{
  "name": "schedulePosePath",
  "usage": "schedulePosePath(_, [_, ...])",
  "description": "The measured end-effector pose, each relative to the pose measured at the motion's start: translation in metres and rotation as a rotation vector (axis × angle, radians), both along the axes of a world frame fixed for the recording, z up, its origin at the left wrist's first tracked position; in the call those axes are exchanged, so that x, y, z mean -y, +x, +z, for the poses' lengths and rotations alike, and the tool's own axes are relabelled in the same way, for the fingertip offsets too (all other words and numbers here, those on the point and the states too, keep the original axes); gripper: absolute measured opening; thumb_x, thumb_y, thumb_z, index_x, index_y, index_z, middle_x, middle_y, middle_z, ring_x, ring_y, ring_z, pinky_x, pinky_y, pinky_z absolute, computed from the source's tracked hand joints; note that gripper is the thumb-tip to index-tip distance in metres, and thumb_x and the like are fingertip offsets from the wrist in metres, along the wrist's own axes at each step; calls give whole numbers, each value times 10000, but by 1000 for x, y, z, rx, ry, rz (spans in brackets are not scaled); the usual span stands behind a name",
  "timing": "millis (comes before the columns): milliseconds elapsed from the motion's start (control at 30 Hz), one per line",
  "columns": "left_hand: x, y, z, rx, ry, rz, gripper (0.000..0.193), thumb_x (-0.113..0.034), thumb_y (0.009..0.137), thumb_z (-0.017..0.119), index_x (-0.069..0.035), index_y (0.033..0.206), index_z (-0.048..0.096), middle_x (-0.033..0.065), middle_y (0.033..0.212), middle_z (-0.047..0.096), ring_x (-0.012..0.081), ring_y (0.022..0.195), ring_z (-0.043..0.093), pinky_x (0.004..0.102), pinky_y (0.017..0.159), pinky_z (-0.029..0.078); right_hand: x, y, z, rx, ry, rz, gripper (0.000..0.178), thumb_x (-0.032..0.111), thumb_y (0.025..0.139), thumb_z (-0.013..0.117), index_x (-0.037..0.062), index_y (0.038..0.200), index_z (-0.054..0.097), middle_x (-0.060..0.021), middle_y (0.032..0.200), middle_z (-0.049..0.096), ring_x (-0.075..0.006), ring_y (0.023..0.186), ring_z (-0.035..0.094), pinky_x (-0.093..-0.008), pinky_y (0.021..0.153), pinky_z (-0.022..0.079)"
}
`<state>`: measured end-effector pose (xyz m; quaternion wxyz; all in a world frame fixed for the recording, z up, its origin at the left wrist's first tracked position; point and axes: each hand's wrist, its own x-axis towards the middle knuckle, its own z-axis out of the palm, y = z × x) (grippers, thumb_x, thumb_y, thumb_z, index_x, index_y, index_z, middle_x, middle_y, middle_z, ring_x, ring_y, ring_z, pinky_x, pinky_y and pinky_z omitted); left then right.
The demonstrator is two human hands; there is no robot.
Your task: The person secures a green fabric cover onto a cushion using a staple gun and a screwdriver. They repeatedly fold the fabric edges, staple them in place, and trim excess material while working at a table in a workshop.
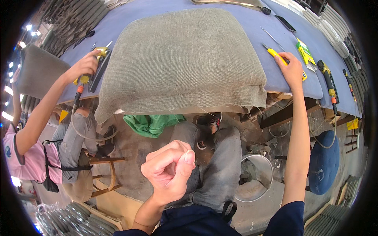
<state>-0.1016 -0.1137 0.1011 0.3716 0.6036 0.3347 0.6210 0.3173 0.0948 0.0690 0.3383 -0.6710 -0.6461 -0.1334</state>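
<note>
A grey-green woven fabric-covered cushion panel (181, 59) lies on the blue-covered table in front of me, its raw fabric edge and loose threads hanging over the front. My right hand (291, 70) is at the table's right side, fingers closed round the handle of a yellow utility knife (274, 54). A thin metal rod-like tool (272, 39) lies just beyond the knife. Over my lap, my left hand (169, 169) is curled, thumb pressed against the forefinger. Whatever those fingers may hold is hidden.
A co-worker's hand (86, 65) grips a staple gun (100, 65) at left. Right of my hand are a green-yellow box (306, 54) and another staple gun (328, 78) on a hose. A phone (285, 23) lies farther back. Below are green cloth (151, 124), a metal drum (271, 177) and a blue stool (325, 163).
</note>
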Motion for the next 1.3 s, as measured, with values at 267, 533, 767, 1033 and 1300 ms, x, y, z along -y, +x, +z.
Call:
schedulePosePath(267, [-6, 5, -12, -136, 291, 154, 245, 127, 814, 657, 11, 652, 515, 35, 567, 461, 161, 495, 446, 316, 515, 453, -2, 1, -1, -7, -29, 2, 374, 415, 908, 724, 72, 1049, 768, -129, 1033, 750, -322, 960, 715, -418, 849, 537])
schedulePosePath(533, [1, 3, -13, -356, 508, 313, 229, 118, 731, 620, -17, 638, 461, 30, 562, 464, 179, 478, 455, 320, 490, 489, -2, 5, -2, -16, -40, -1, 382, 419, 915, 717, 70, 1061, 767, -131, 1047, 754, -307, 975, 723, -406, 851, 545])
schedulePosePath(767, [10, 1, -18, -499, 592, 466, 228, 17, 879, 566, -17, 680, 461, 43, 561, 469, 174, 489, 442, 332, 483, 441, -3, 0, -2, -39, -41, -3, 375, 410, 918, 714, 69, 1065, 767, -128, 1040, 756, -299, 965, 725, -400, 851, 546])
schedulePosePath(1033, [3, 10, -29, -68, 198, 138, 302, -63, 963, 607, -21, 693, 479, 35, 563, 489, 135, 485, 432, 304, 453, 394, 0, 1, 1, -14, -84, -31, 377, 399, 923, 709, 60, 1079, 758, -130, 1094, 745, -312, 1029, 707, -386, 896, 533])
schedulePosePath(1300, [23, 1, -21, 248, -388, -301, 317, -64, 960, 663, -21, 680, 522, 64, 592, 560, 135, 495, 482, 304, 464, 421, 79, -109, 26, -250, 588, 343, 205, 79, 926, 664, -5, 1100, 734, -106, 1110, 731, -236, 1054, 670, -356, 954, 502])
